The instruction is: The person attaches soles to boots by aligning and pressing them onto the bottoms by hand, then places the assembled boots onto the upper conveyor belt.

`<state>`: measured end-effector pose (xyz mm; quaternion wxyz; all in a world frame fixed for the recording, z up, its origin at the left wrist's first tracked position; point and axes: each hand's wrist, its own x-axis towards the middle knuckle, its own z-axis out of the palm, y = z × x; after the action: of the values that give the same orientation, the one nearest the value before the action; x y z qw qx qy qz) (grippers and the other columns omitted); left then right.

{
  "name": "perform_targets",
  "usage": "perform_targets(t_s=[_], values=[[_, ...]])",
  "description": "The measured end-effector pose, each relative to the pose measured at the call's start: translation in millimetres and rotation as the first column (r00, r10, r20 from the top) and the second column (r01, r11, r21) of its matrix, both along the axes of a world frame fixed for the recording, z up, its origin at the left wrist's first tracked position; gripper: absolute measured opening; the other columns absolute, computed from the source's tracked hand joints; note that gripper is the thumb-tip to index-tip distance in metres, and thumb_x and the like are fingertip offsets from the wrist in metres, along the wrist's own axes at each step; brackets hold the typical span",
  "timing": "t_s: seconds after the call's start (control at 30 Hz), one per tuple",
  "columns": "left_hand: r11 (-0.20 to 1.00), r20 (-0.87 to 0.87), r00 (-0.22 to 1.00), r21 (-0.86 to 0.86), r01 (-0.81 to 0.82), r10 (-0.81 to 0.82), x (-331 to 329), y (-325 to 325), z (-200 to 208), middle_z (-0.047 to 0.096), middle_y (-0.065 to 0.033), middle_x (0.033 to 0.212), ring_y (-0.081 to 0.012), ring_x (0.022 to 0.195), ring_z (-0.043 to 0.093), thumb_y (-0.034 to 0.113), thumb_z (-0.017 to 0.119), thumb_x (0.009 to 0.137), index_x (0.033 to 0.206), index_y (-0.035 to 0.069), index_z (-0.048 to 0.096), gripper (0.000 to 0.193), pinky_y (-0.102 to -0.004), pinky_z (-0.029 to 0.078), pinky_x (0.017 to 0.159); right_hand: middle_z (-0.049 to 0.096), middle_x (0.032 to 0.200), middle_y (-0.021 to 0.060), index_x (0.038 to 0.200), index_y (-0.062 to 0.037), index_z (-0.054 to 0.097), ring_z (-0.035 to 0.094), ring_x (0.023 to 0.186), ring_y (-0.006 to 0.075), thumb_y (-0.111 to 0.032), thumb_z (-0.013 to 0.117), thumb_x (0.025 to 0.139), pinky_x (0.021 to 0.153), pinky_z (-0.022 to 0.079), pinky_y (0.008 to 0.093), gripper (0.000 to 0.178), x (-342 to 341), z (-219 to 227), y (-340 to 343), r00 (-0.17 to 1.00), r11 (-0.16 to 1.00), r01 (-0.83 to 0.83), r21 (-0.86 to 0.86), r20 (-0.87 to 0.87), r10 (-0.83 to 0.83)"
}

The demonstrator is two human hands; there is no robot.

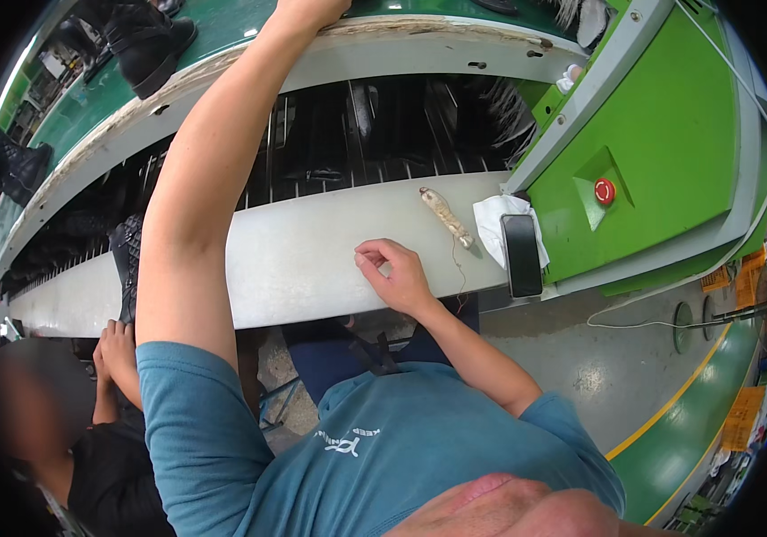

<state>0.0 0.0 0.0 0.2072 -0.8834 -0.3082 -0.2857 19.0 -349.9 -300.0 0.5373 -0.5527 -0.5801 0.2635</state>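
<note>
Black boots (142,46) are sitting on the green shelf (88,121) at left, while the left hand (312,10) is reaching over it, the view's upper edge cutting off its grip, so its hold cannot be told. Rightward, the right hand (397,279) is hovering over the white desk (298,255), its grip loosely half-curled with nothing visible inside; a thread-wound stick (443,215) is lying nearby.

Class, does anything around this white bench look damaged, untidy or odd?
Yes. The green table's front edge, above the bench, looks damaged: it is ragged and chipped. On the white bench, a loose thread trails untidily from a wrapped stick.
</note>
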Motion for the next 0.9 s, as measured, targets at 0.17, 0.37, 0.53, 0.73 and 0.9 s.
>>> perform_targets(t_s=[0.17,0.37,0.53,0.73,0.9], values=[[0.988,0.189,0.977,0.139,0.073,-0.098,-39.8,-3.9,9.6,0.076,-0.0221,0.081,-0.0441,0.08,0.077,0.027,0.071,0.104,0.087,0.003,0.073,0.03,-0.0554,0.06,0.074,0.08,0.099,0.0149,0.116,0.0,0.075,0.08,0.091,0.0252,-0.011,0.078,0.102,0.082,0.063,0.0359,0.019,6.2,3.3,1.6,1.0,1.0,0.0,0.014,0.005,0.0],[0.997,0.424,0.904,-0.021,0.076,-0.06,-109.0,-26.5,-8.7,0.077,-0.0214,0.083,-0.0422,0.081,0.077,0.031,0.074,0.103,0.098,0.002,0.076,0.029,-0.0519,0.06,0.077,0.077,0.098,0.0116,0.117,-0.0049,0.075,0.078,0.092,0.0283,-0.021,0.081,0.099,0.085,0.063,0.0394,0.025,14.6,12.4,66.4,0.975,0.999,-0.048,0.008,0.219,0.045],[0.996,0.433,0.897,0.023,0.088,-0.089,-103.2,-35.2,-13.9,0.078,-0.0205,0.082,-0.0406,0.082,0.078,0.035,0.08,0.096,0.092,0.002,0.077,0.033,-0.0516,0.061,0.079,0.07,0.115,0.0116,0.131,-0.009,0.07,0.07,0.116,0.0308,-0.027,0.085,0.092,0.097,0.06,0.0462,0.045,14.5,17.2,187.1,0.758,0.997,-0.069,0.041,0.652,0.026],[0.994,0.457,0.883,0.058,0.089,-0.106,-104.2,-31.1,-13.5,0.078,-0.0219,0.082,-0.0421,0.084,0.078,0.032,0.077,0.097,0.092,0.001,0.077,0.031,-0.0523,0.061,0.082,0.066,0.134,0.0144,0.141,-0.0061,0.067,0.064,0.126,0.0317,-0.031,0.087,0.091,0.102,0.058,0.0445,0.059,5.1,0.4,261.6,0.282,0.996,-0.09,-0.003,0.959,0.028],[0.988,0.46,0.879,0.137,0.068,-0.125,-104.9,-32.6,-14.4,0.077,-0.0247,0.084,-0.0443,0.086,0.077,0.032,0.075,0.099,0.093,0.001,0.078,0.032,-0.0537,0.06,0.083,0.077,0.11,0.0155,0.118,-0.0054,0.073,0.075,0.107,0.0347,-0.02,0.075,0.095,0.089,0.062,0.0476,0.028,7.9,2.5,279.5,0.303,0.982,-0.188,0.023,0.952,0.035]])
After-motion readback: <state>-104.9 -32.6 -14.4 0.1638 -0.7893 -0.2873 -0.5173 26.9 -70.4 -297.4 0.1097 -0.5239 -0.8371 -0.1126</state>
